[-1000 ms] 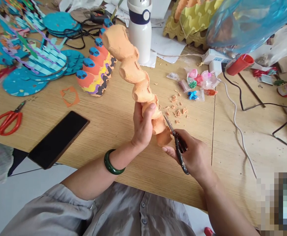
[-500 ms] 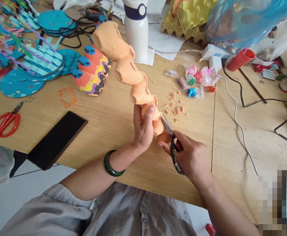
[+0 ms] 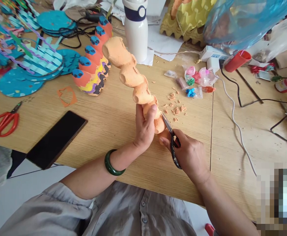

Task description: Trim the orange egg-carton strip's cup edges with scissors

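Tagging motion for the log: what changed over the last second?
The far end of the orange strip has swung down in view; the tip of the black-handled scissors has shifted left to the strip's edge. Left hand keeps the strip, right hand the scissors; phone unmoved.

Spread over a light-brown wood-grain surface (image 3: pixel 104 131): red-handled metal scissors (image 3: pixel 8 116), a flat black rectangular phone (image 3: pixel 58 137) overhanging the near edge, a cut-out orange scrap (image 3: pixel 73 95), curled orange shavings (image 3: pixel 176 110), and a lumpy orange-and-yellow strip (image 3: pixel 92 65) spotted blue.

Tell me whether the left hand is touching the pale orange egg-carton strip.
Touching: the head view shows the left hand gripping the pale orange egg-carton strip partway along, with no gap between them.
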{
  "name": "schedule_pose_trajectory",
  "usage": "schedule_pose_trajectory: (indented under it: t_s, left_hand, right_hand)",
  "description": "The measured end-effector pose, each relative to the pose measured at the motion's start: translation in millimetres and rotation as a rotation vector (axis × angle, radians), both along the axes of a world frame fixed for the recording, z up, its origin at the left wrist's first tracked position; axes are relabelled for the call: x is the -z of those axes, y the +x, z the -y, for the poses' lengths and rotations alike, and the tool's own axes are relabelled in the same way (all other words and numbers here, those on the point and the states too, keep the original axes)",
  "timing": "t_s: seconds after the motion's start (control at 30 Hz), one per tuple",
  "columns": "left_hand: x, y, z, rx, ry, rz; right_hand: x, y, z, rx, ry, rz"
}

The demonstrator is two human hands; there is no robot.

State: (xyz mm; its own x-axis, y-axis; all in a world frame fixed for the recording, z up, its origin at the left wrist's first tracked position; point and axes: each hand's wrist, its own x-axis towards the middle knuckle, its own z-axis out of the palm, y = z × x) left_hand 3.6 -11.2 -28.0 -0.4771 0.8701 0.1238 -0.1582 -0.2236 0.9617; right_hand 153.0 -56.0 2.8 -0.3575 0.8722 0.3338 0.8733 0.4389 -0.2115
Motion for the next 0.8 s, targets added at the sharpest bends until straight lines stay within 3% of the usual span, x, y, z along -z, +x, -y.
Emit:
schedule_pose_trajectory:
  t_s: [0.47,0.7,0.8]
  left_hand:
    - [-3.2,0.9,2.3,0.022,-0.001,0.003]
    - [6.0,-3.4,-5.6,0.005,0.004,0.05]
    - [5.3,-6.8,-8.8,-0.025,0.029,0.059]
  right_hand:
    - [1.6,0.3,0.7,-0.007,0.004,-0.004]
    - [-5.4,6.0,-9.6,0.097,-0.341,-0.148]
    - [-6.6,9.2,-13.5,0.133,-0.326,-0.199]
